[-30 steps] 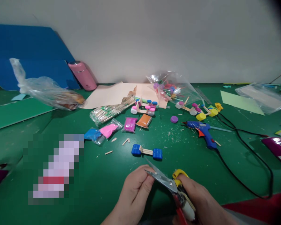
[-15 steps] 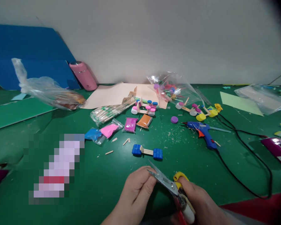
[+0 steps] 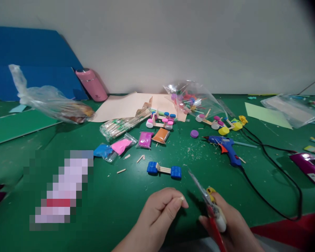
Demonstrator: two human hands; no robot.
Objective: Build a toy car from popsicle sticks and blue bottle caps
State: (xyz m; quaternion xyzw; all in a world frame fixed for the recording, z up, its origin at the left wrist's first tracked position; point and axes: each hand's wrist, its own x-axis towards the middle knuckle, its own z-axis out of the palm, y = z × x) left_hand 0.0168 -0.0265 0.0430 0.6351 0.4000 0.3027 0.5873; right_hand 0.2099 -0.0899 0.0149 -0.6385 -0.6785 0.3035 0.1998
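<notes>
At the lower middle my left hand (image 3: pixel 160 215) is closed in a pinch. A tiny pale piece (image 3: pixel 182 198), which looks like the end of a wooden stick, peeks out at its fingertips. My right hand (image 3: pixel 232 218) is wrapped round scissors (image 3: pixel 201 187) with red and yellow on the handles. Their blades point up and away, apart from the left hand, and seem closed or nearly so. Just beyond both hands lies a small piece of short wooden sticks (image 3: pixel 165 170) with blue caps (image 3: pixel 176 172) at its ends.
A blue glue gun (image 3: pixel 224 143) with a black cord lies to the right. Clay packets (image 3: pixel 145 139), a bag of sticks (image 3: pixel 123 125) and cap-wheeled models (image 3: pixel 162 123) sit farther back. Stick scraps (image 3: pixel 121 171) are scattered about. A pink bottle (image 3: pixel 92 85) leans by the wall.
The scissors have moved right, away from the left fingertips, and their blades have come together. The left hand has shifted slightly right, and the pale piece at its fingertips now shows.
</notes>
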